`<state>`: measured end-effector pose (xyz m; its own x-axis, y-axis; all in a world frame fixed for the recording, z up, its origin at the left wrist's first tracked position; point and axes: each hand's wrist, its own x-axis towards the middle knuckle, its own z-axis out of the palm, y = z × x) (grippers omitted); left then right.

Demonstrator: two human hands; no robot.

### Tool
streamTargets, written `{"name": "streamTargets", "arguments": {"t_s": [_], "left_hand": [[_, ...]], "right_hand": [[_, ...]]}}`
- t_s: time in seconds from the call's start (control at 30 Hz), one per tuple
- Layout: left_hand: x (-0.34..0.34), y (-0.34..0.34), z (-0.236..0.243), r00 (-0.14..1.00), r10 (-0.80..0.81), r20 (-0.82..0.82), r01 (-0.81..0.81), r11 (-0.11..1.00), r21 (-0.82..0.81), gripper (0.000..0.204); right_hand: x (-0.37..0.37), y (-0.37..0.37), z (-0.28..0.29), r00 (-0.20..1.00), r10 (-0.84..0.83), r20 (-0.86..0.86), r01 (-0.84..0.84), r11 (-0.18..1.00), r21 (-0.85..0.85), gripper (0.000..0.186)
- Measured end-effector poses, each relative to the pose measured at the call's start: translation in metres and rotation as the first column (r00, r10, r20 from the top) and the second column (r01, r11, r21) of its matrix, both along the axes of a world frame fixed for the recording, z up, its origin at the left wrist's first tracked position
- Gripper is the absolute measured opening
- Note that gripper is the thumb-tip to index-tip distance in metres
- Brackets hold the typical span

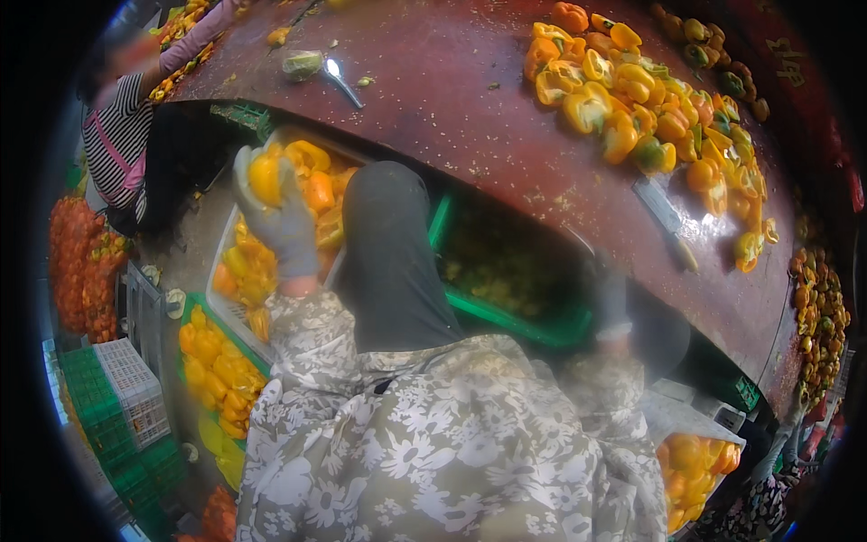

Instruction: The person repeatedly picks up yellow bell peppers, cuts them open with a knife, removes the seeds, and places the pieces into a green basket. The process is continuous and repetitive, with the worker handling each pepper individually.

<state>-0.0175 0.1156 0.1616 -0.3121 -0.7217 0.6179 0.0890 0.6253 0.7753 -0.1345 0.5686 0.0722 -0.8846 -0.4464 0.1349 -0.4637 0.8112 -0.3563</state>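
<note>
My left hand point(282, 212), in a grey glove, is closed around a yellow bell pepper point(265, 178) above a white crate point(219, 287) of yellow and orange peppers point(318, 191). My right hand point(610, 303), also gloved, is blurred at the table's near edge. Its fingers look closed, and a thin pale curved edge point(581, 239) shows beside it; what that is I cannot make out. Between my hands a green crate point(519, 323) sits below the table edge, with small pale bits point(492, 285) inside.
Halved peppers point(632, 99) lie heaped on the dark red table point(433, 90), near a wide-bladed knife point(664, 217). A spoon point(343, 83) lies farther left. More pepper crates point(221, 370) stand at my left, and another pepper container point(695, 470) at my right. A person point(122, 154) works at far left.
</note>
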Motion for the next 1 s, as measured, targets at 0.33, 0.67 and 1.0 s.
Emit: {"name": "streamTargets", "arguments": {"t_s": [0.33,0.67,1.0], "left_hand": [[0.192,-0.105,-0.16,0.226,0.42,0.879,-0.26,0.896,-0.361,0.052],[-0.086,0.132,0.003,0.447,-0.839,-0.311,0.691,0.103,0.716,0.058],[-0.108,0.215,-0.09,0.409,-0.514,-0.754,0.511,-0.555,0.656,0.033]], "right_hand": [[-0.197,-0.071,0.03,0.851,-0.525,0.013,0.525,0.849,-0.059,0.062],[-0.096,-0.043,0.054,0.831,0.129,0.542,0.397,0.545,-0.738,0.039],[0.002,-0.039,0.008,0.965,-0.251,-0.076,0.181,0.847,-0.501,0.028]]}}
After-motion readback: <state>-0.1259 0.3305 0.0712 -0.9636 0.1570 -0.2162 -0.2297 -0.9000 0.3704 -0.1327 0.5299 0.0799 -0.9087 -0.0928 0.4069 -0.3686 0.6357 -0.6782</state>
